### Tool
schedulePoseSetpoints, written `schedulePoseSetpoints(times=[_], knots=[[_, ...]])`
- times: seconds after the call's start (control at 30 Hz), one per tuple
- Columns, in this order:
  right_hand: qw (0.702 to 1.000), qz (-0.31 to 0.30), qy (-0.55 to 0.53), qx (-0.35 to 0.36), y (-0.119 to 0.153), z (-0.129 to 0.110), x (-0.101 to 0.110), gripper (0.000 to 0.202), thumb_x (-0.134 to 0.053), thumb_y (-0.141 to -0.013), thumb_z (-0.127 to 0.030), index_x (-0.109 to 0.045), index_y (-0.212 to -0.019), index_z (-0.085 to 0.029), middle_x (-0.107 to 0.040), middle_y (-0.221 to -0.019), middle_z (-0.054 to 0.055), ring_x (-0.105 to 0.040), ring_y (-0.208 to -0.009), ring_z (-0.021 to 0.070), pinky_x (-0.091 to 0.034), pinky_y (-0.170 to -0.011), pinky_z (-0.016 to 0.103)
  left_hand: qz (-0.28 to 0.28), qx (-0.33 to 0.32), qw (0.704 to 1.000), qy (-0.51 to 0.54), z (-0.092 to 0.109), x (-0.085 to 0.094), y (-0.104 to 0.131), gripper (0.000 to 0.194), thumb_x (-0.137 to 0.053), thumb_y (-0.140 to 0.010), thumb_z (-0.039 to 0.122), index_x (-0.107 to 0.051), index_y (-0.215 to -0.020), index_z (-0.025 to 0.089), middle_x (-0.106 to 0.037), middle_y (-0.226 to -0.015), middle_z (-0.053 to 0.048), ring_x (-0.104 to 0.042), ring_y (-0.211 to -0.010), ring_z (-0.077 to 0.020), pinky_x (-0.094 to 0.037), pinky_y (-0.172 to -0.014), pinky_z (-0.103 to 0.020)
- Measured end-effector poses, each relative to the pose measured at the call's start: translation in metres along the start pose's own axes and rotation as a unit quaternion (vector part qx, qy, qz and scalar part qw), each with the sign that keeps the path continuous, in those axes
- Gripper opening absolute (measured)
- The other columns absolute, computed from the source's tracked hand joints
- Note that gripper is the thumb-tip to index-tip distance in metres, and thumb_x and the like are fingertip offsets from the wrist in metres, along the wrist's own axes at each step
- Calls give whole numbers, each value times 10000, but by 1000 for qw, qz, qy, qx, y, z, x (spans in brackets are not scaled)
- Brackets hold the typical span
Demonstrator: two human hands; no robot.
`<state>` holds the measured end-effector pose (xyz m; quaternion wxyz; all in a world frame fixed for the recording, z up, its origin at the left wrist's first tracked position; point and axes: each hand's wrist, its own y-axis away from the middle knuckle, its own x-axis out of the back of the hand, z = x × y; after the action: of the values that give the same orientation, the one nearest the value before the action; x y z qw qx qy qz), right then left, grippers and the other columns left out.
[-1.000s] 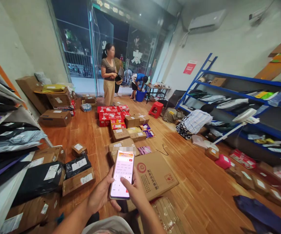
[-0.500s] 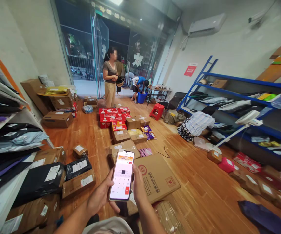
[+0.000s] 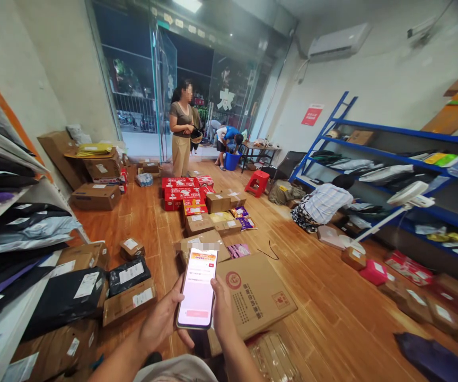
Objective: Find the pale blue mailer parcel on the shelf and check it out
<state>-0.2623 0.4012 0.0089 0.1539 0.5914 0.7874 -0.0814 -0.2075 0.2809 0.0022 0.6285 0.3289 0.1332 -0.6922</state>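
A lit phone (image 3: 197,289) is held upright in front of me, its screen showing a mostly pale page with a pink button near the bottom. My left hand (image 3: 165,313) grips its left side, with some fingers passing beneath it. Along the right edge, my right hand (image 3: 221,305) holds it too, the thumb resting at the screen's edge. Behind the phone and to its right lies a large cardboard box (image 3: 263,286) with printed writing. A smaller labelled box (image 3: 129,305) sits left of my left hand.
Red boxes (image 3: 181,193) and parcels stand on the floor ahead. A person (image 3: 181,127) stands by the glass door; another crouches (image 3: 322,204) beside the blue shelf (image 3: 404,135). A red stool (image 3: 256,182) is ahead right. Packed shelving (image 3: 10,239) borders the left.
The number keypad on the phone screen has gone, replaced by a pale page with a pink button. My right thumb has shifted slightly left onto the screen's edge.
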Motion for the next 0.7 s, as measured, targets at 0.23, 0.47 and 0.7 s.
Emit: schedulePoseSetpoints(times=[0.23, 0.47, 0.7], knots=[[1000, 2, -24, -9, -3, 3, -1, 516, -568, -700, -659, -652, -780, -156, -686, -697, 45, -581, -617, 182, -458, -552, 269, -4, 3, 1000, 9, 2, 0, 0, 777, -467, -766, 302, -52, -1417, 395, -494, -1281, -126, -630, -874, -289, -559, -407, -341], [1000, -1, -18, 11, -1, 2, -1, 347, -575, -722, -479, -651, -846, -165, -701, -758, 35, -612, -680, 202, -482, -615, 289, -13, -16, 999, 26, 4, 1, -2, 698, -429, -805, 275, -113, -1409, 424, -510, -1268, -108, -618, -924, -302, -564, -409, -356], [999, -10, -33, 3, -7, 5, -2, 299, -609, -683, -395, -631, -866, -159, -697, -737, 30, -630, -652, 211, -506, -605, 308, -16, -17, 1000, 3, 6, 2, -3, 772, -432, -791, 294, 2, -1423, 382, -498, -1283, -137, -625, -906, -300, -558, -405, -333]])
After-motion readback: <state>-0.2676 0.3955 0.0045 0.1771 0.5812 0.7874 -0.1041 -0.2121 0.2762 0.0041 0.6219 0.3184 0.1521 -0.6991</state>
